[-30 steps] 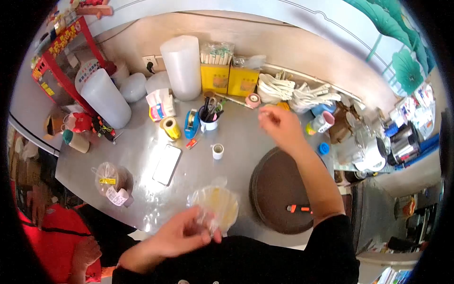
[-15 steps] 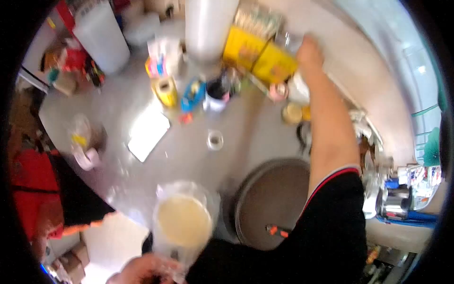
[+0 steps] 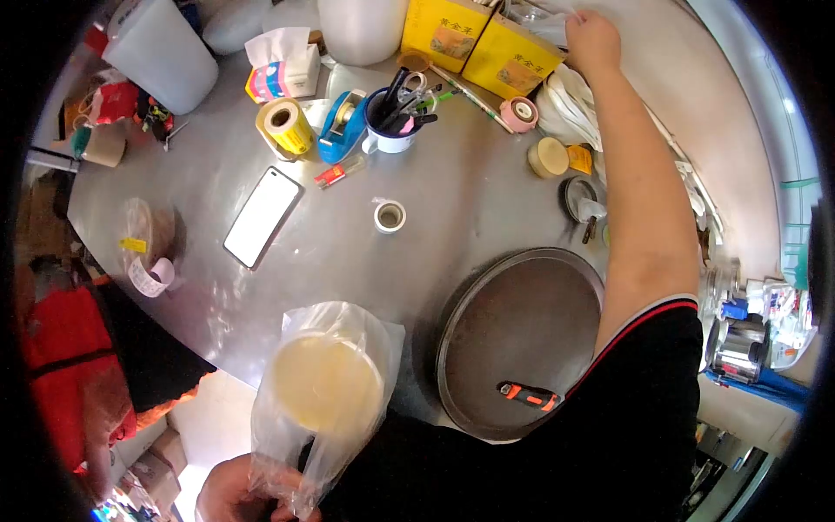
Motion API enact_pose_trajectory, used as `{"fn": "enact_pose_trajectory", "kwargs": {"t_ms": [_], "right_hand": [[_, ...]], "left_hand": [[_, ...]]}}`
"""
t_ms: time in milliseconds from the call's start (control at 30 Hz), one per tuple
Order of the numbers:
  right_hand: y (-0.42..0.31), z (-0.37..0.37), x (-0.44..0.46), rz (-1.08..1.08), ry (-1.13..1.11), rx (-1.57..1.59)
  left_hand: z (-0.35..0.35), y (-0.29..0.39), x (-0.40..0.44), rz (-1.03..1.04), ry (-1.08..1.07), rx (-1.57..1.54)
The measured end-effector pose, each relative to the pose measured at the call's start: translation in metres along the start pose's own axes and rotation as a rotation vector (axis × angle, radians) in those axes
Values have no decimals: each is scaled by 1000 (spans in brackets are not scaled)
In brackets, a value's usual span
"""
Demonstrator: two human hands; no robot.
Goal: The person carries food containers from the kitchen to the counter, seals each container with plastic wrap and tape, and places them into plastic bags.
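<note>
At the bottom, my left hand [image 3: 252, 491] is closed on the gathered neck of a clear plastic bag [image 3: 326, 465]. Inside the bag is a round tub [image 3: 326, 383] with pale yellowish contents or lid. My right arm stretches to the far right, where my right hand [image 3: 594, 42] is bent at the top of a yellow box [image 3: 513, 61]. Clear plastic [image 3: 544, 24] shows at that box's opening, against my fingertips. The fingers look closed, but what they hold is hard to make out.
A large round dark pan [image 3: 513, 322] holds an orange-and-black cutter [image 3: 528, 396]. On the metal table lie a phone [image 3: 263, 217], a tape roll [image 3: 390, 216], a mug of pens [image 3: 391, 139], a blue tape dispenser [image 3: 342, 130] and a tissue box [image 3: 287, 70]. Red fabric [image 3: 70, 357] is at left.
The view has shifted and sharpened. My right hand stays at the yellow box, appearing higher in view. My left hand still holds the bagged tub, which appears slightly further left.
</note>
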State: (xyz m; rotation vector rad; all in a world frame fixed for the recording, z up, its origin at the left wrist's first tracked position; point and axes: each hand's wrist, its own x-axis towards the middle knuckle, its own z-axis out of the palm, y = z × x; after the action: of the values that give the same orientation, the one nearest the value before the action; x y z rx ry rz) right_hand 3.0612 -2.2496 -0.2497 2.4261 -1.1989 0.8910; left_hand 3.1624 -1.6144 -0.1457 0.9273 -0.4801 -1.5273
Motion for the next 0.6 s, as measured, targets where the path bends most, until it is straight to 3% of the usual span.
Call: {"fn": "enact_pose_trajectory", "kwargs": {"t_ms": [133,333,367,400,433,467,500,533,600], "right_hand": [[1,-9,6,17,9,43],[-11,-28,1,33,-342,22],[1,-18,0,-94,-183,-32],[5,-11,-3,-222,-31,-78],[7,-6,-4,-223,-37,-55],[4,-11,2,-64,-71,48],[1,-15,7,95,-106,143],[-3,-16,7,90,-101,144],[-20,-34,2,277,-246,83]], "left_hand": [[-5,-5,-2,-14,-9,-29],[-28,-29,15,231,-199,-23],[-32,-37,62,574,-572,-116],[-29,-28,49,443,-452,-52],[-25,-19,37,298,-337,0],[-21,-9,25,152,-233,36],[-20,-9,29,149,-232,29],[-21,-10,30,153,-236,22],[-26,-15,32,156,-289,13]]}}
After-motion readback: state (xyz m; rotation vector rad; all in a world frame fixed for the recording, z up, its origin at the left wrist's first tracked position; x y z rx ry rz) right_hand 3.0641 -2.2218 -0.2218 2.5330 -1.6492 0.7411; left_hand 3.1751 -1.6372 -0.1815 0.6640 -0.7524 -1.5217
